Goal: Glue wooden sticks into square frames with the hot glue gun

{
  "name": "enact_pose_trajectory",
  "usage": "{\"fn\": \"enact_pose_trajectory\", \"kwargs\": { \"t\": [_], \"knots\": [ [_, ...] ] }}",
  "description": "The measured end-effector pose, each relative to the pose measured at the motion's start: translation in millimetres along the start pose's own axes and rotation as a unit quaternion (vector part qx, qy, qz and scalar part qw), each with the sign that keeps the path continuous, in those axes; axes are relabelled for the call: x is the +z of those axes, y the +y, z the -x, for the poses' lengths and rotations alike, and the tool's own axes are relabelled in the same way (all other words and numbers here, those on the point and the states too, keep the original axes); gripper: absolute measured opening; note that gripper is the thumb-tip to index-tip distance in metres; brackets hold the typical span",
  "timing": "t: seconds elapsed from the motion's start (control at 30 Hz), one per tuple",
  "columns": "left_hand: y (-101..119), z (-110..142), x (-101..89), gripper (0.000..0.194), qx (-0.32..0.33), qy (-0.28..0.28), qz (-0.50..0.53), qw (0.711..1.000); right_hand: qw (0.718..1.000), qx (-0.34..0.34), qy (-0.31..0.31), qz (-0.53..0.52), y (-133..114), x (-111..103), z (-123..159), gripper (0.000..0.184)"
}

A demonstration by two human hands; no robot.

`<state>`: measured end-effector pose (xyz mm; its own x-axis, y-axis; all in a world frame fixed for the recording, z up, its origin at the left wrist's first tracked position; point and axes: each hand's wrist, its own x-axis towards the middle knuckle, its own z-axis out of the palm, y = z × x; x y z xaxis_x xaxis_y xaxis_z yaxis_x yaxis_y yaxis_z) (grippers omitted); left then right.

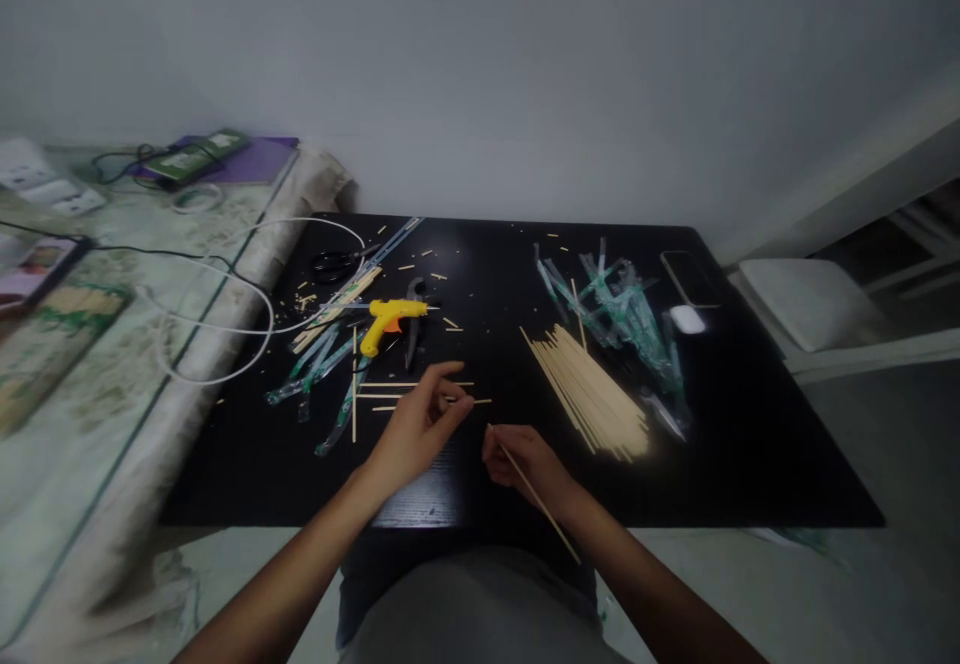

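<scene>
My right hand (521, 454) is closed on a thin wooden stick (544, 509), which slants down toward me past the table's front edge. To its left, my left hand (424, 419) hovers with index finger and thumb apart, over several wooden sticks (386, 385) laid roughly side by side. Another stick (355, 394) lies across their left ends. Just beyond my left hand are a yellow glue gun (390, 314) and a dark-handled tool (412, 329). A fanned pile of wooden sticks (592, 394) lies right of my hands.
Crumpled clear-and-green plastic wrappers (626, 309) lie behind the pile, near a phone (686, 277) and a white case (687, 319). Black-handled scissors (334, 262) sit at back left. A white cable (274, 329) loops over the table's left edge. A wall stands behind.
</scene>
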<state>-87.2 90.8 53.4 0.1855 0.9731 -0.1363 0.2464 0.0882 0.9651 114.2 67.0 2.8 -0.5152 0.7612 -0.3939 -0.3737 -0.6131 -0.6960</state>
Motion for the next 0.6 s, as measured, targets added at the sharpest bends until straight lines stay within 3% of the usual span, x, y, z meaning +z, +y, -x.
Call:
{"fn": "enact_pose_trajectory", "kwargs": {
  "t": [0.2, 0.43, 0.6],
  "knots": [
    [-18, 27, 10.2, 0.025, -0.018, -0.038, -0.016, 0.999, 1.0, 0.001, 0.004, 0.009, -1, 1, 1, 0.043],
    [-23, 52, 4.8, 0.04, -0.049, -0.096, 0.003, 0.994, 0.997, -0.036, 0.047, 0.048, -6, 5, -2, 0.04],
    [-26, 59, 5.8, 0.041, -0.043, -0.116, -0.019, 0.992, 0.982, -0.085, 0.083, 0.149, -13, 6, -8, 0.043]
  ]
}}
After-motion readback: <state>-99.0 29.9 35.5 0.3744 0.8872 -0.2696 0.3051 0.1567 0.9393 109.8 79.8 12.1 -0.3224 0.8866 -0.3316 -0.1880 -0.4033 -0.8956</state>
